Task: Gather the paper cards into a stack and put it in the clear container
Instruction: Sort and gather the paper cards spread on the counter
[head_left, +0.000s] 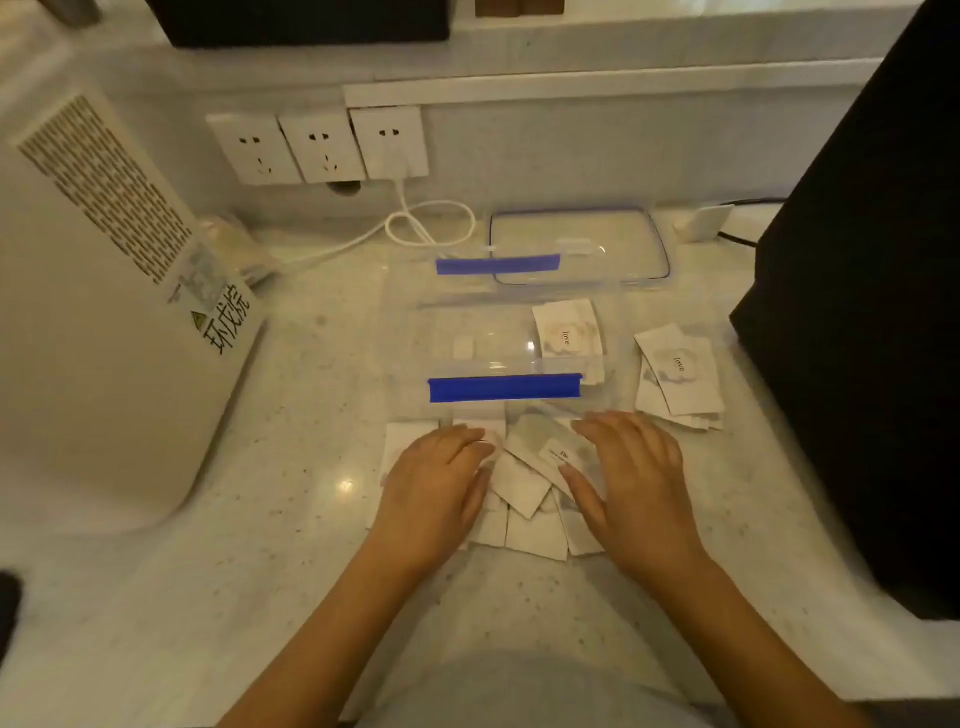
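Note:
Several white paper cards lie scattered and overlapping on the marble counter just in front of the clear container, which has blue clips on its near and far sides. My left hand rests flat on the left part of this pile, fingers together. My right hand lies flat on the right part, fingers spread a little. A second small pile of cards sits to the right of the container. One card printed "love" shows at the container's right end, seemingly inside it.
The container's clear lid lies behind it. A white appliance stands at the left, a tall black object at the right. Wall sockets with a white cable are at the back.

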